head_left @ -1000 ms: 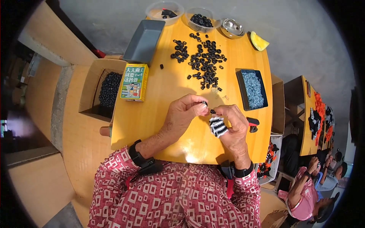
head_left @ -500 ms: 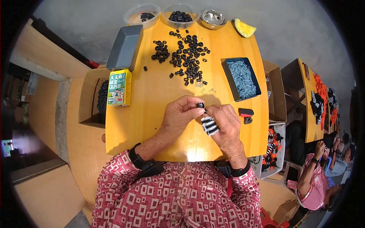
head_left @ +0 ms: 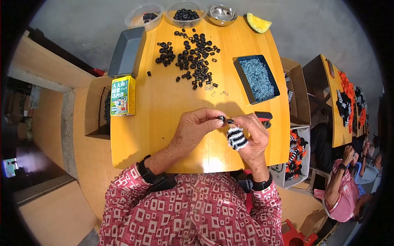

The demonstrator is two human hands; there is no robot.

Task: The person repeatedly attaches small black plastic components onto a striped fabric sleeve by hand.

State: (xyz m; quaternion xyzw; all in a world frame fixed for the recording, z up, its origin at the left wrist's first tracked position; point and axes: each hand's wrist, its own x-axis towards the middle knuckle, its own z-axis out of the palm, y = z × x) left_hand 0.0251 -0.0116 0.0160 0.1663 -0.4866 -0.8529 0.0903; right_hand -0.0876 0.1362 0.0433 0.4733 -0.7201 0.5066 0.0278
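Note:
A small round black part (head_left: 222,119) is pinched between the thumb and index finger of my left hand (head_left: 193,132). Close beside it, my right hand (head_left: 255,137) is closed on a black-and-white striped knitted piece (head_left: 237,138), which hangs below the thumb. A dark tip at my right fingertips meets or nearly meets the black part; contact cannot be made out. Just beyond the right hand lies a red-and-black hand tool (head_left: 263,117), partly hidden by the fingers. Loose black parts (head_left: 199,57) lie scattered farther up the table, with several tiny clear pieces (head_left: 210,87) at their near edge.
A dark tray (head_left: 258,78) of small clear bits sits right. Along the back stand plastic tubs (head_left: 186,14), a metal bowl (head_left: 222,15) and a yellow melon wedge (head_left: 258,23). Left are a grey tray (head_left: 127,51) and a yellow-green carton (head_left: 123,96). Coworkers sit right.
The whole view has shifted slightly. My hands have moved a little to the right over the table and now partly cover the hand tool. The striped piece has turned in my right hand.

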